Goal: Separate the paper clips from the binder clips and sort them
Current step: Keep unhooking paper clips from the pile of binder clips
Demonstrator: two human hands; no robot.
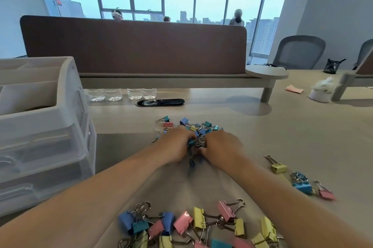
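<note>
The mixed pile [198, 127] lies on the desk [262, 136] straight ahead of us, past the middle of the work area. Its near edge is a tangle of clips [197, 142], teal binder bodies and bare wire loops knotted together. That tangle sits directly between our two hands.

The left hand [174, 145] closes on it from the left, fingers curled down and inward. The right hand [221, 146] closes on it from the right in the same manner. Both grasp the tangle; neither is released. The fingertips are hidden under the knuckles, so we cannot tell which single clip each hand pinches.

The relation that governs the coming move is this: the tangle lies on our midline, equally near both hands, with the rest of the pile beyond the fingers, away from us. We judge that a pull along the left-right line would part the tangle.

A loose paper clip [155, 130] lies just left of the pile, nearer the left hand. The sorted binder clips [191, 225] lie close to our body, between the forearms. A yellow binder clip [279, 167], a blue one [302, 184] and a pink one [326, 194] lie outside the right forearm. A drawer unit [46, 126] stands at the left of the desk.
</note>
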